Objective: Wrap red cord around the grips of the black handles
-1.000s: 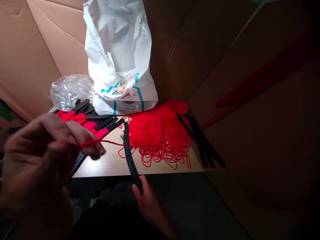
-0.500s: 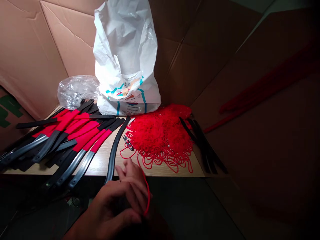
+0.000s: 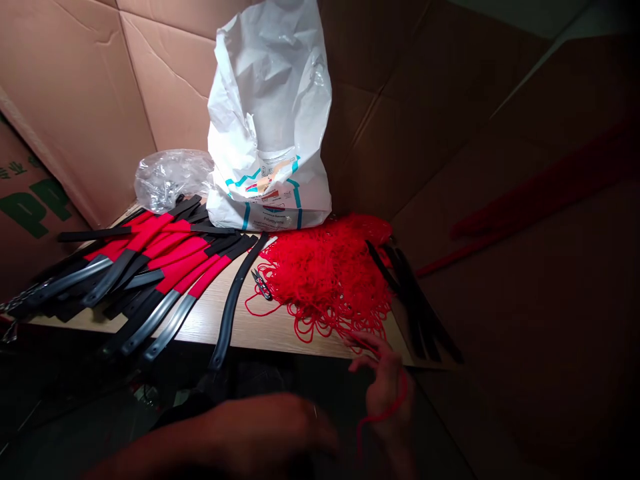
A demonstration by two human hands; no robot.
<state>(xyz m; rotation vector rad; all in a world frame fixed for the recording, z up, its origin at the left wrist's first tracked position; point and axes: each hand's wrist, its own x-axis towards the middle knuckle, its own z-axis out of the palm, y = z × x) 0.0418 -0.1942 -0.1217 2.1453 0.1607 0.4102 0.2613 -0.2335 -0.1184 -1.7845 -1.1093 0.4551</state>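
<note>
Red cord [image 3: 387, 413], lower end indistinct

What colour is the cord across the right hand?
Red; the cord shows best in the head view.

The right hand [image 3: 386, 383], thumb and fingers parted, reaches up by the near edge of a tangled heap of red cord [image 3: 325, 267], a red strand [image 3: 395, 407] draped across it, while the blurred left hand [image 3: 295, 423] lies lower down. On the wooden table [image 3: 275, 332], black snips [image 3: 261, 285] sit between the heap and a curved dark strip [image 3: 231, 307]; red-banded black strips [image 3: 163, 260] pile at left, and a white bag [image 3: 270, 100] stands behind.
</note>
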